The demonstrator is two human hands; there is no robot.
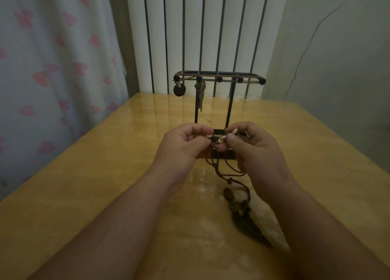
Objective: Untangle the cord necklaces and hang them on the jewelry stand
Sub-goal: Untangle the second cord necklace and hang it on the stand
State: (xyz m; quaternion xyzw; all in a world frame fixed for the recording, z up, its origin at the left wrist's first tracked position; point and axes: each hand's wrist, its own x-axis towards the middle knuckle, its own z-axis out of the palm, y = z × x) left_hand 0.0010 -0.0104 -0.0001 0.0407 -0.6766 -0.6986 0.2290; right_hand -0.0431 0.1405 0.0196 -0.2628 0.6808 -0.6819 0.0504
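Brown cord necklaces (214, 141), tangled, pinched at one knot by left hand (183, 145) and right hand (255, 153); loose lengths trail toward the viewer onto the table (105, 174); jewelry stand (219, 79) just beyond.

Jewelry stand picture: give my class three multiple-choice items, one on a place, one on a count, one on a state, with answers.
1. Where does the round disc pendant hang? A. left end of the jewelry stand B. its right end C. on the table
2. How many black ball tips line the top bar? A. three B. five C. eight
3. What are the hands doing? A. lying flat B. pinching the tangled cords C. lifting the stand
Answers: 1 A, it dangles under the leftmost ball; 2 B, five show; 3 B, left hand and right hand both pinch the knot.
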